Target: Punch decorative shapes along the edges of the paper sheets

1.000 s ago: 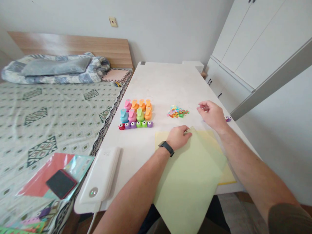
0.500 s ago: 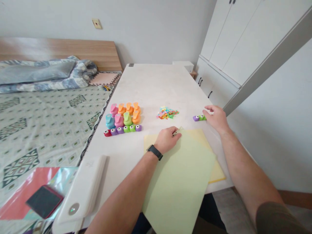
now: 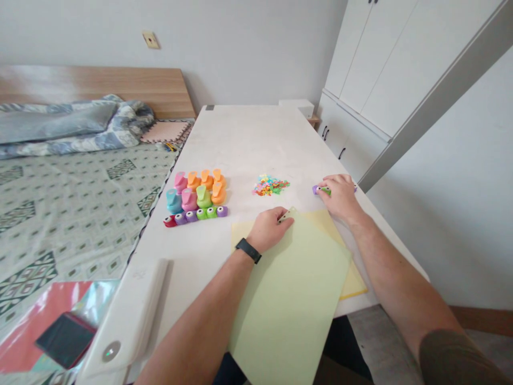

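My left hand (image 3: 269,229) pinches the top corner of a pale green paper sheet (image 3: 292,299) that hangs over the white table's (image 3: 256,133) near edge. A yellow sheet (image 3: 352,280) lies under it. My right hand (image 3: 340,194) is curled over a small row of purple and green paper punches (image 3: 319,189) near the table's right edge, fingers closing round them. A little heap of colourful paper cut-outs (image 3: 269,185) lies between the hands and further back.
A block of coloured paper punches (image 3: 197,195) stands left of centre, with a row of small ones in front. A white device (image 3: 126,321) lies at the near left corner. A bed (image 3: 72,192) with red paper and a dark pad is left; white cupboards stand right.
My right hand went right and down onto the small punches at the table's right edge and closed over them. My left hand kept hold of the green sheet. The view swung right.
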Action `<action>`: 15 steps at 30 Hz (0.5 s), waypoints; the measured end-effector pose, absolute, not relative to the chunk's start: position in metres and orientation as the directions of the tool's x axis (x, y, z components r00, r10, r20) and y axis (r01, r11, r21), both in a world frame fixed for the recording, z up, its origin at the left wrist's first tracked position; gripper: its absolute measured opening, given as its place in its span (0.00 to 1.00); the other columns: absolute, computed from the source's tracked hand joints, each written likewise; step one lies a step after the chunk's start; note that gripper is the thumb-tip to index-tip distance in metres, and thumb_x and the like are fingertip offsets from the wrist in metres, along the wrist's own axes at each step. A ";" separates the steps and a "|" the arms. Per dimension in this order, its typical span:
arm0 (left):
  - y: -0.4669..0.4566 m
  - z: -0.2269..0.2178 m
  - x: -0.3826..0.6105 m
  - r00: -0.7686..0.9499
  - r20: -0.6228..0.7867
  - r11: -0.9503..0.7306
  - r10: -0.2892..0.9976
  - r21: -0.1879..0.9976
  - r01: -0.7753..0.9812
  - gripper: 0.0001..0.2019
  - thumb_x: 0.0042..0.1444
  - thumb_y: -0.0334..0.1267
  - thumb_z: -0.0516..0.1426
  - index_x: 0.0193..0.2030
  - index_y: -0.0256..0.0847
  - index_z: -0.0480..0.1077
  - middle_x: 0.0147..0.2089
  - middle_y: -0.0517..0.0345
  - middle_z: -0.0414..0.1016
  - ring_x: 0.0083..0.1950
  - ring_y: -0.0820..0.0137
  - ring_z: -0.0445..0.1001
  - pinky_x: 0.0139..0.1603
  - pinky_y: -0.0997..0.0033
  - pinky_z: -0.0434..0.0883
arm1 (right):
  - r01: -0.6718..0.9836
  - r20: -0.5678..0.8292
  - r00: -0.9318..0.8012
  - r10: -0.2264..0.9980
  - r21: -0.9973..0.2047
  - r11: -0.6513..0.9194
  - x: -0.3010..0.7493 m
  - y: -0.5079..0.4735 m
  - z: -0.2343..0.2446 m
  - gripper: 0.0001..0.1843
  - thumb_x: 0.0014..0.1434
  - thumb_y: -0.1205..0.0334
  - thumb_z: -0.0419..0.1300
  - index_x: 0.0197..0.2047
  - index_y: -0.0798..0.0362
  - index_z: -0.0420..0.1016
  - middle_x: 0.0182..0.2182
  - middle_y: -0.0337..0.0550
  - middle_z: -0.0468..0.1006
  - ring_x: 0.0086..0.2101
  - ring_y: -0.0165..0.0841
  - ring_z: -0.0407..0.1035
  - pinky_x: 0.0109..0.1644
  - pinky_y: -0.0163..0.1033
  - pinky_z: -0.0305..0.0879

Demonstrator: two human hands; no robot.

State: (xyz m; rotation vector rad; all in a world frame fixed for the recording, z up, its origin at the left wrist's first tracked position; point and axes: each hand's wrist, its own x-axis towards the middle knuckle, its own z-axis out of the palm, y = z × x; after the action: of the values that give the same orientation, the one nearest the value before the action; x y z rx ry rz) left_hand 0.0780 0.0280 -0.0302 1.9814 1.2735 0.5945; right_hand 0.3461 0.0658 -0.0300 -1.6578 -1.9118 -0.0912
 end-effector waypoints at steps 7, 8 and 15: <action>0.030 -0.033 0.077 0.425 0.008 -0.265 0.905 0.792 0.549 0.14 0.61 0.48 0.54 0.38 0.41 0.75 0.31 0.60 0.74 0.32 0.71 0.67 0.30 0.73 0.59 | 0.597 0.348 0.010 0.937 -0.754 0.274 0.312 0.048 -0.023 0.13 0.63 0.51 0.60 0.45 0.49 0.73 0.49 0.48 0.81 0.48 0.40 0.73 0.53 0.49 0.66; 0.030 -0.033 0.077 0.425 0.006 -0.260 0.905 0.799 0.542 0.14 0.61 0.48 0.54 0.38 0.41 0.75 0.31 0.60 0.74 0.31 0.71 0.67 0.30 0.73 0.59 | 0.528 0.306 -0.004 0.952 -0.808 0.262 0.308 0.046 -0.024 0.13 0.63 0.50 0.60 0.45 0.49 0.72 0.48 0.47 0.81 0.47 0.39 0.74 0.51 0.48 0.68; 0.030 -0.030 0.076 0.424 0.010 -0.229 0.906 0.853 0.469 0.16 0.61 0.50 0.54 0.37 0.39 0.74 0.29 0.61 0.71 0.28 0.73 0.63 0.28 0.74 0.58 | 0.178 0.141 -0.156 0.978 -0.969 0.169 0.296 0.036 -0.024 0.17 0.58 0.51 0.67 0.44 0.52 0.72 0.42 0.46 0.81 0.41 0.36 0.76 0.52 0.46 0.70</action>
State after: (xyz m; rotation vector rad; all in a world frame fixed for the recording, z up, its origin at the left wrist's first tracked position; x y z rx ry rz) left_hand 0.0763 0.0304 -0.0305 1.8571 1.1734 0.6699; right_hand 0.2960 0.0358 -0.0241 -1.1568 -1.5261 1.0962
